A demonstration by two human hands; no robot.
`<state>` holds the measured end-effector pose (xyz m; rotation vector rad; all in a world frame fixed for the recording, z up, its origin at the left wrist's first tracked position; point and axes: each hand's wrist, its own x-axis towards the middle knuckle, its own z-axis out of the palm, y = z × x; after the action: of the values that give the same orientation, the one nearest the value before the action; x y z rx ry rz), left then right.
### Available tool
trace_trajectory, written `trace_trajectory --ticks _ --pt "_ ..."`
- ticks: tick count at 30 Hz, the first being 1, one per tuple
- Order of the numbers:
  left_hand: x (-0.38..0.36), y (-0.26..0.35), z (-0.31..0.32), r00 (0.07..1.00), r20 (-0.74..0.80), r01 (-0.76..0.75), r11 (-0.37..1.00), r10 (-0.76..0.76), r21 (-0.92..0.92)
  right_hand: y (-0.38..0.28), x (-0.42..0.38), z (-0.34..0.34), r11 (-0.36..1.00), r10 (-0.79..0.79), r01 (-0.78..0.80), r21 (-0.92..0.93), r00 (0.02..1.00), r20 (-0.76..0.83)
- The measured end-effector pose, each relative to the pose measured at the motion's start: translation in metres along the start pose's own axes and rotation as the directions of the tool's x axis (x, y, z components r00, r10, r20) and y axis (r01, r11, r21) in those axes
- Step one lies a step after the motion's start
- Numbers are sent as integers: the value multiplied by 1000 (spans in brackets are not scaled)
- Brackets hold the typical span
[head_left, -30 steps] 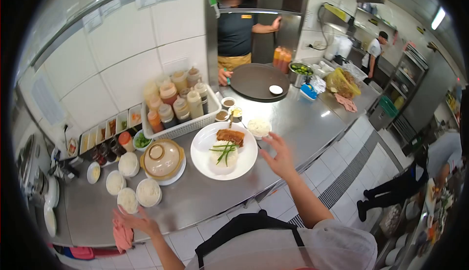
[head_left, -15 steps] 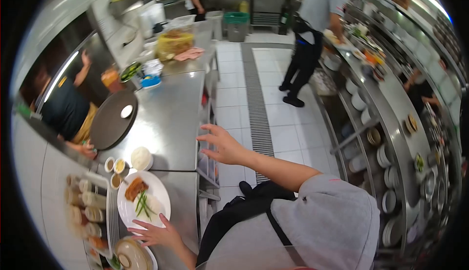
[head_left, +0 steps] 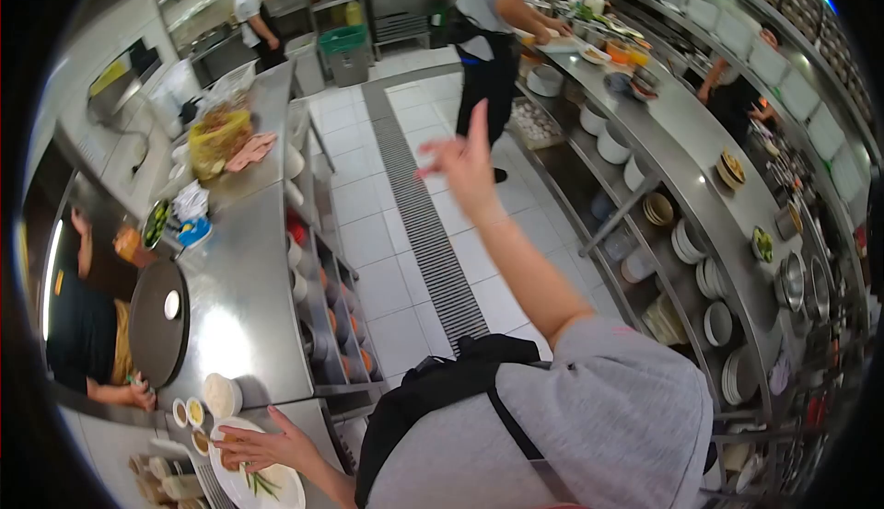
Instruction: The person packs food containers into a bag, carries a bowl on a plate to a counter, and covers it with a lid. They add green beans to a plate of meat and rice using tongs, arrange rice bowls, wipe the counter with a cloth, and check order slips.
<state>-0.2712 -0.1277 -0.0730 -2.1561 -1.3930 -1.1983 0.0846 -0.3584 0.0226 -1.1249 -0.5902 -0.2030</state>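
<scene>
My left hand hovers low over a white plate, fingers spread, holding nothing. On that plate lie green bean-like strips; a brown piece of food is partly hidden under the hand. Raised over the aisle is my right hand, nothing in it, with one finger pointing up and the others apart, somewhat blurred. Beside the plate stand a white bowl of rice and small sauce cups. A round brown tray bearing a small white cup rests at the counter's far edge.
A steel counter runs along the left, with a yellow bag on it. A person in black stands behind the tray, one hand by its edge. Across the aisle, a grey-shirted person works at the right counter. A floor drain runs between.
The view has swung to the right. My right hand has risen away from the counter side over the aisle, one finger now up. My left hand has shifted farther over the plate's food.
</scene>
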Motion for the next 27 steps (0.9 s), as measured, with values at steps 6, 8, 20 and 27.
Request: trace_trajectory --ticks 6,8,20,27 --pt "-11 91 52 997 47 -54 997 57 -59 -44 79 -136 972 195 -140 187 927 -322" --pt "-13 127 72 992 86 -80 989 91 -122 -35 70 -162 975 221 -200 99 932 -289" --pt "-29 266 139 491 520 -391 710 699 -586 195 -141 -350 -131 746 -235 -963 616 -252" --pt "-67 244 134 -23 708 -55 706 706 -706 174 -320 -419 -436 884 -302 -848 33 -467"
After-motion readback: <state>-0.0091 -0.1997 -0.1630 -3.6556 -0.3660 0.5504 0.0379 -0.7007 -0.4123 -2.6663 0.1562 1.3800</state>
